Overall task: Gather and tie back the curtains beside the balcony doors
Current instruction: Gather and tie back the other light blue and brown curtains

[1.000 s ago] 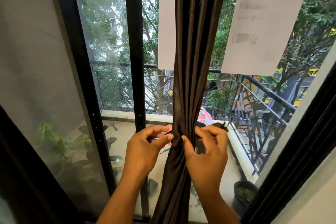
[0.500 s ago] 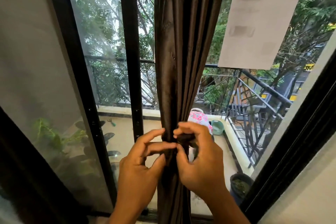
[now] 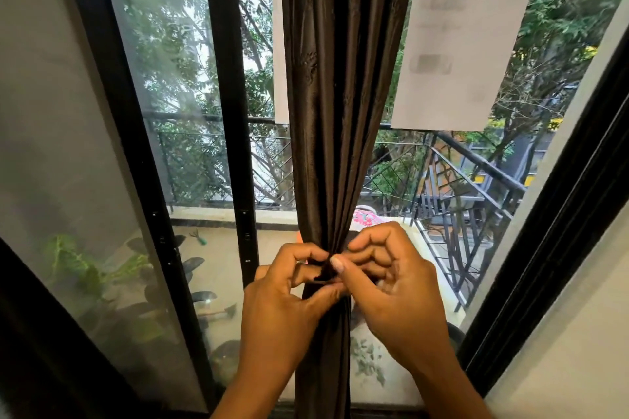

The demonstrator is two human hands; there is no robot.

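Note:
A dark brown curtain [image 3: 337, 95] hangs gathered into a narrow bunch in front of the glass balcony door. A dark tie band [image 3: 321, 277] wraps the bunch at its narrowest point. My left hand [image 3: 286, 303] pinches the band from the left side of the curtain. From the right, my right hand [image 3: 394, 286] holds the band, its thumb pressed onto the fabric at the middle. Most of the band is hidden under my fingers.
Black door frames [image 3: 231, 112] stand left of the curtain and along the right edge. Two paper sheets [image 3: 459, 48] are stuck on the glass. Beyond the glass lie a balcony railing [image 3: 476, 180], potted plants [image 3: 85, 269] and trees.
My hands have closed in from either side of the bunch onto its middle. The fingers now work the band at the gathered point; the view has shifted slightly.

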